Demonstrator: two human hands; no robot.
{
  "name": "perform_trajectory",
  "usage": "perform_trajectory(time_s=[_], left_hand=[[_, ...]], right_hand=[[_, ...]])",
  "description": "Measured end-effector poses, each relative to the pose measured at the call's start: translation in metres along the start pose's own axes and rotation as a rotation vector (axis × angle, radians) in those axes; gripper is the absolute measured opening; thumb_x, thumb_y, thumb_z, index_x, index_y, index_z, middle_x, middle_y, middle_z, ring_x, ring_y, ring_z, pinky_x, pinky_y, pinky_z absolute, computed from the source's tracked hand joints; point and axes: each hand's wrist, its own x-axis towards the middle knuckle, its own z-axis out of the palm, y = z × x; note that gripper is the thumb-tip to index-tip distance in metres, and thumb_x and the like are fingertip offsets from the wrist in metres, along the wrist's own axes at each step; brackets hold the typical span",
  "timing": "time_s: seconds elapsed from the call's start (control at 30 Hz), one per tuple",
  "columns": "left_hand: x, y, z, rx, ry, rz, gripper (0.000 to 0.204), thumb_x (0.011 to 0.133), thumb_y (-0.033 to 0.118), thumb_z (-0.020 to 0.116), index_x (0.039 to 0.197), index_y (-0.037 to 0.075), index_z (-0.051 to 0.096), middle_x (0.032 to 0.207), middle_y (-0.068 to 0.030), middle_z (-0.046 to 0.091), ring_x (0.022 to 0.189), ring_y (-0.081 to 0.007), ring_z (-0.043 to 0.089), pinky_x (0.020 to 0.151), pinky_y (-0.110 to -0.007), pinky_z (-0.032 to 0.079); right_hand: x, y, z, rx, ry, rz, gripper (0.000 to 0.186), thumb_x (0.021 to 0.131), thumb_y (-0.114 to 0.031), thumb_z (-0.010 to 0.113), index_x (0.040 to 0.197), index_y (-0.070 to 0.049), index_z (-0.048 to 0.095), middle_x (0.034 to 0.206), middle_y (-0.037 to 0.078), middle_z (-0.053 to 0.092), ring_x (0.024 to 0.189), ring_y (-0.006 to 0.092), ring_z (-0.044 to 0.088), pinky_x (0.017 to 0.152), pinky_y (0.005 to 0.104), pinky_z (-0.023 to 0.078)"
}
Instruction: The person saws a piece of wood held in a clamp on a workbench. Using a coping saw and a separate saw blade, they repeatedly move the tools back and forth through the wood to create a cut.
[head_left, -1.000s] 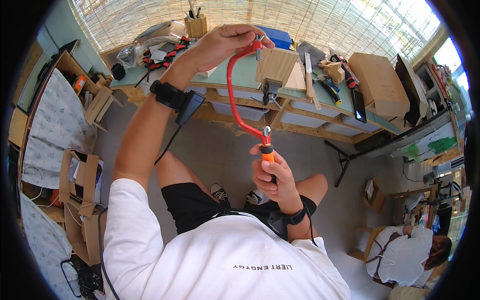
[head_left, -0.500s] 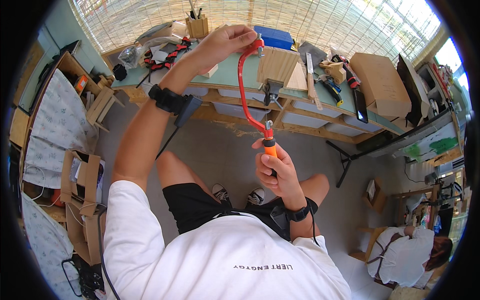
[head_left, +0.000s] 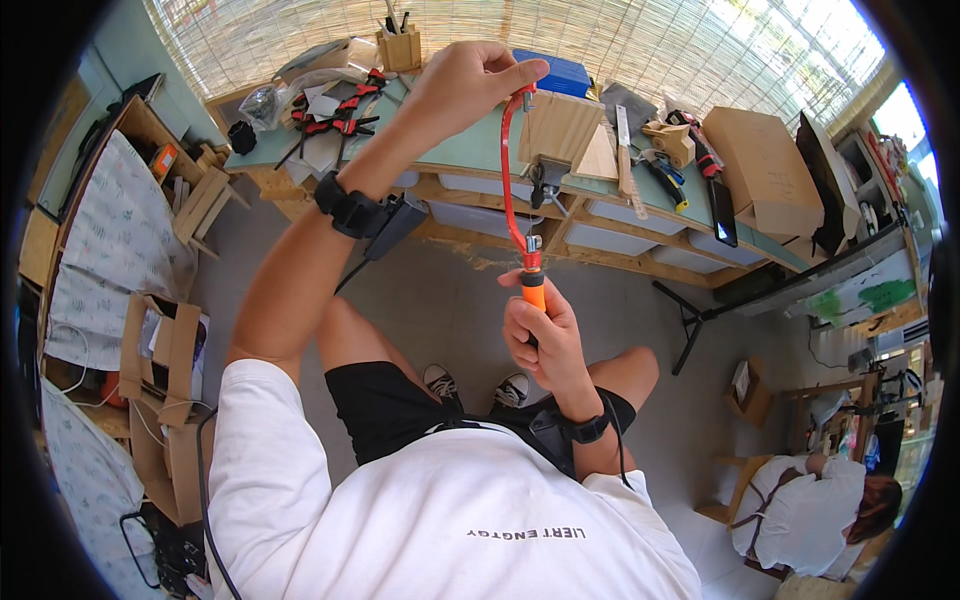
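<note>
Coping saw (head_left: 512,170), one, red-framed: the left hand (head_left: 468,85) pinches its top end, the right hand (head_left: 545,340) below grips its orange handle, just before one clamped wooden block (head_left: 558,128).

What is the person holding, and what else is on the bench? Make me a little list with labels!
tool: a red-framed coping saw with an orange handle
left hand: grips the top end of the saw frame
right hand: wrapped around the orange handle
wooden piece: clamped at the bench edge, just right of the saw
bench: green top, with red clamps, a cardboard box and a blue box
nearby: another person seated at lower right
</note>
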Motion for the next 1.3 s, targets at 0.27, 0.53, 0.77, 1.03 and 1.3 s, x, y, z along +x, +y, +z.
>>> perform_trajectory(time_s=[0.27, 0.53, 0.77, 1.03, 1.3], left_hand=[[-0.002, 0.001, 0.010, 0.129, 0.140, 0.078, 0.058, 0.094, 0.060, 0.059, 0.087, 0.004, 0.074, 0.054, 0.0009, 0.047, 0.048, -0.0088, 0.040, 0.048, -0.030, 0.033], [-0.010, 0.016, 0.011, 0.196, 0.186, 0.062, 0.048, 0.103, 0.045, 0.051, 0.097, 0.003, 0.075, 0.048, -0.0019, 0.040, 0.044, -0.0104, 0.037, 0.047, -0.032, 0.032], [-0.010, 0.014, 0.008, 0.101, 0.187, 0.053, 0.044, 0.103, 0.041, 0.052, 0.101, 0.004, 0.075, 0.048, -0.0016, 0.040, 0.045, -0.0075, 0.035, 0.046, -0.032, 0.029], [-0.005, -0.003, 0.005, -0.443, -0.066, 0.104, 0.041, 0.106, 0.030, 0.048, 0.117, -0.006, 0.066, 0.117, -0.0152, 0.071, 0.110, -0.0190, 0.067, 0.100, -0.031, 0.049], [-0.005, -0.012, -0.004, -0.589, -0.160, 0.151, 0.040, 0.106, 0.031, 0.049, 0.115, -0.003, 0.068, 0.113, -0.0135, 0.071, 0.109, -0.0216, 0.067, 0.103, -0.036, 0.047]], right_hand=[[0.000, 0.002, 0.005, -0.007, 0.025, -0.004, 0.030, 0.101, -0.012, 0.055, 0.129, -0.004, 0.049, 0.068, -0.002, 0.044, 0.045, 0.0018, 0.036, 0.037, 0.0165, 0.026], [0.000, 0.003, 0.008, -0.078, 0.051, -0.054, 0.030, 0.097, -0.006, 0.054, 0.126, -0.003, 0.050, 0.067, -0.004, 0.046, 0.044, 0.0016, 0.037, 0.038, 0.0182, 0.028], [-0.001, 0.002, 0.009, -0.116, 0.065, -0.080, 0.031, 0.095, -0.004, 0.053, 0.126, -0.001, 0.049, 0.068, -0.004, 0.047, 0.044, 0.0018, 0.037, 0.038, 0.0187, 0.029], [-0.004, 0.002, 0.007, -0.078, 0.021, -0.080, 0.030, 0.096, -0.004, 0.053, 0.126, -0.001, 0.049, 0.069, -0.003, 0.048, 0.043, 0.0021, 0.038, 0.038, 0.0188, 0.029], [-0.007, 0.003, 0.008, -0.073, -0.011, -0.075, 0.029, 0.097, -0.005, 0.054, 0.125, -0.002, 0.050, 0.068, -0.003, 0.047, 0.043, 0.0018, 0.038, 0.038, 0.0181, 0.029]])
